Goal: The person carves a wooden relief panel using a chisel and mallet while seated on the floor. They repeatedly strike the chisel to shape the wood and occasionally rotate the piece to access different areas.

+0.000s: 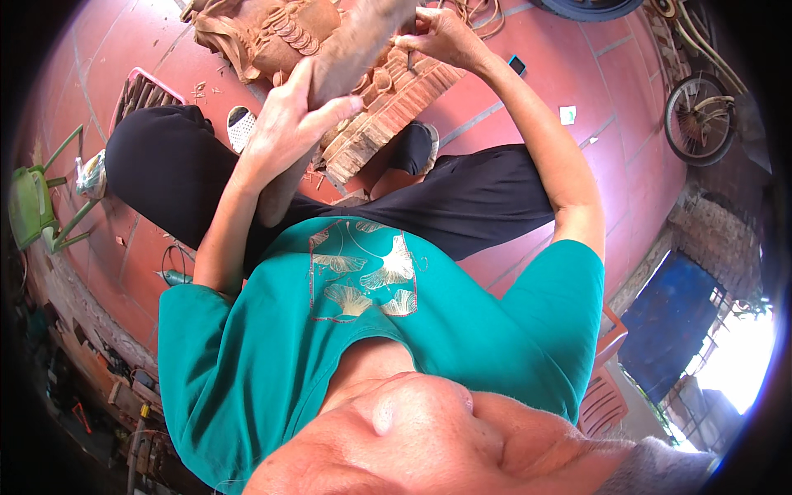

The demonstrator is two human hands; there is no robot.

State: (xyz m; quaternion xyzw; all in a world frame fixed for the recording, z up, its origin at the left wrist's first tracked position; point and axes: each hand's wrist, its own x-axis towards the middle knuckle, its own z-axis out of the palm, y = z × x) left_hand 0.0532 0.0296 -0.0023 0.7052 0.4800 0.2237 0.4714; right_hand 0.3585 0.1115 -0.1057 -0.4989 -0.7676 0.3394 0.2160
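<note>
My left hand (285,124) is wrapped round a long, thick wooden mallet (363,49), its thumb stretched along the side. The mallet's narrow end points back toward my lap, and its wide far end is smeared by motion. Beyond it, my right hand (441,37) pinches a thin dark chisel (411,59), mostly hidden by the fingers and the mallet. The chisel's lower end is close to a carved wooden block (396,103) with ridged, stepped edges, lying between my legs. More carved wood (285,33), with rounded overlapping shapes, extends to the far left.
Wood shavings dot the red tiled floor (619,165). A green plastic chair (33,206) and a pink-rimmed basket of tools (144,95) are on the left. A phone (517,64) and a bicycle wheel (700,120) are on the right. A red chair (606,396) stands behind me.
</note>
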